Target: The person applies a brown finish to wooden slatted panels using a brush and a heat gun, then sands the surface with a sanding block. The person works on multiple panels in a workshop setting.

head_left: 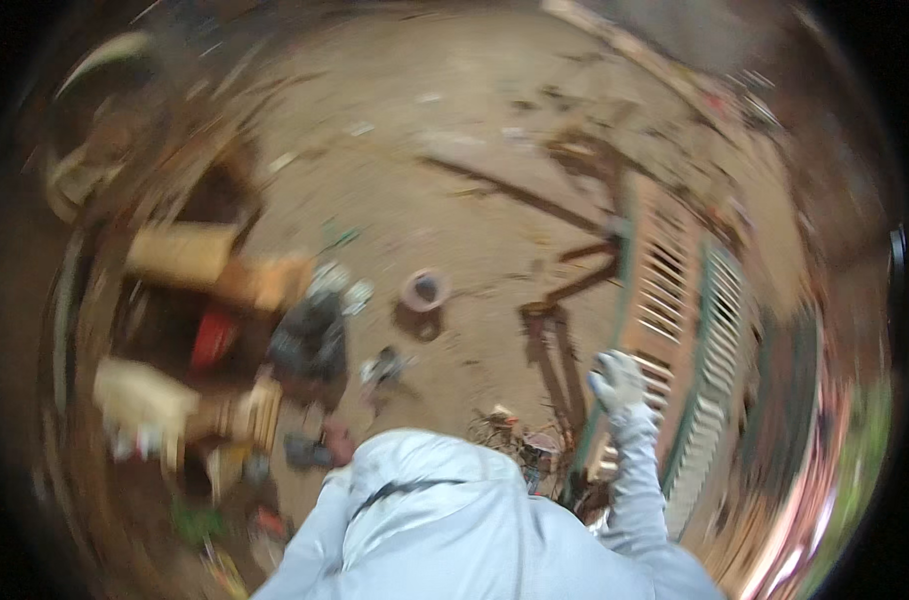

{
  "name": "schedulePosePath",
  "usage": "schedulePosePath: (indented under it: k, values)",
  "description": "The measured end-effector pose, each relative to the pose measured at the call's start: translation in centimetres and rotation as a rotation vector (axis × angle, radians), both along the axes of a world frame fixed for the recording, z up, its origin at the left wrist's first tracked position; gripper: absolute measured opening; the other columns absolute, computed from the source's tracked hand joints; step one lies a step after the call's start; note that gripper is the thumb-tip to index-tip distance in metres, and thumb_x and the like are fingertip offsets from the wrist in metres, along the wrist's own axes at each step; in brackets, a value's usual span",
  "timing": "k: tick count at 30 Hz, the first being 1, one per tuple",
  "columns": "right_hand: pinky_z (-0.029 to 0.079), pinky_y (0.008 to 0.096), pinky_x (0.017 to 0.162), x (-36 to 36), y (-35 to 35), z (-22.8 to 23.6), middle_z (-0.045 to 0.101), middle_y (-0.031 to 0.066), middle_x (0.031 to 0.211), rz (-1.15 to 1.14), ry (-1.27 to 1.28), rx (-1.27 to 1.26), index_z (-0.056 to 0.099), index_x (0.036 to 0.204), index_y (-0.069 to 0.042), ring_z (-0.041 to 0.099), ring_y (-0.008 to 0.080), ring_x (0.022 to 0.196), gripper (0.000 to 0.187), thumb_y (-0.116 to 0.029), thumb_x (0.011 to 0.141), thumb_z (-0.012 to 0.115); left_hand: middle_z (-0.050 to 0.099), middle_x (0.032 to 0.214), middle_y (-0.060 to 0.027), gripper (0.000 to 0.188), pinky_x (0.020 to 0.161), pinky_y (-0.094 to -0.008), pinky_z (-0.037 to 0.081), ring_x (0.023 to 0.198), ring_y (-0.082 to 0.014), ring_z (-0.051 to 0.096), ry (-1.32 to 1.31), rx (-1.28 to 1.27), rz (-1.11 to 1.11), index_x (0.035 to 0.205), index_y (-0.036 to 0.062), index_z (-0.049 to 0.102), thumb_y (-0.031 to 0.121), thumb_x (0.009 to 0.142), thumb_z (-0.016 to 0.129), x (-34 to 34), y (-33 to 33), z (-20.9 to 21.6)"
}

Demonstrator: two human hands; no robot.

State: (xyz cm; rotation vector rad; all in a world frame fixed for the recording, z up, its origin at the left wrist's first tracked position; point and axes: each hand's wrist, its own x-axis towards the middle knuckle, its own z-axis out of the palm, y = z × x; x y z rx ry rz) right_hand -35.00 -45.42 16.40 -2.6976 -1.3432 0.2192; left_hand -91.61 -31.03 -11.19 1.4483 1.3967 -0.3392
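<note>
Right of the pink bucket, our right hand is at the edge of the slatted shutter; blur hides its grip. Our left hand: unseen. Contact seems made; what remains, we cannot tell.

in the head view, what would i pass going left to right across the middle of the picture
Blurred red object, black bag-like bundle, pale round container, gloved right hand, green slatted panel.
</note>
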Motion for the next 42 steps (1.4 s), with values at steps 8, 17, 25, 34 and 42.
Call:
schedulePosePath:
  k: [8,17,25,34,42]
  values:
    - [0.042,0.0436,0.103,3.3,5.3,-0.1,0.065,0.0108,0.119,-0.238,0.103,-0.185,0.066,0.119,-0.014,0.056,0.0306,0.119,0.043,-0.043,0.088,0.059,0.066,0.082,-0.0028,0.011,0.059,-0.0311,0.049,0.066,-0.015,0.059,-0.283,-0.208,0.243,0.103,0.0078,0.067,0.016,0.096,0.062,8.6,20.8,-1.3]
    - [0.035,0.0456,0.111,6.4,5.7,-4.2,0.056,0.0076,0.137,-0.495,0.333,-0.359,0.061,0.132,-0.022,0.047,0.0274,0.132,0.052,-0.049,0.088,0.059,0.067,0.083,-0.0061,0.01,0.064,-0.0337,0.052,0.069,-0.0173,0.062,-0.374,-0.192,0.105,0.102,0.0053,0.065,0.014,0.096,0.064,22.5,36.8,-4.4]
    - [0.029,0.053,0.117,27.4,8.1,-7.1,0.034,0.0162,0.157,-0.782,0.232,-0.057,0.041,0.149,-0.018,0.031,0.0402,0.144,0.073,-0.044,0.086,0.066,0.067,0.086,-0.0059,0.009,0.062,-0.033,0.05,0.073,-0.0165,0.061,-0.62,0.323,-0.623,0.104,0.0068,0.063,0.013,0.097,0.062,43.0,38.9,-3.7]
    - [0.016,0.0491,0.123,56.1,9.4,-7.4,0.016,0.021,0.164,-0.975,0.313,0.027,0.015,0.16,-0.013,0.016,0.0428,0.15,0.106,-0.071,0.084,0.06,0.067,0.087,-0.003,0.018,0.065,-0.0274,0.049,0.074,-0.0118,0.058,-0.368,-0.085,-0.157,0.11,0.0051,0.063,0.019,0.098,0.065,66.6,40.5,4.1]
    - [-0.011,0.0669,0.115,62.3,12.2,-12.4,-0.004,0.0298,0.163,-1.178,0.298,-0.103,0.011,0.16,-0.007,-0.013,0.0506,0.149,0.119,-0.077,0.078,0.062,0.07,0.103,-0.0061,0.026,0.083,-0.0312,0.051,0.093,-0.0156,0.063,-0.09,0.062,-0.642,0.114,0.0039,0.066,0.022,0.096,0.066,89.9,53.4,3.1]
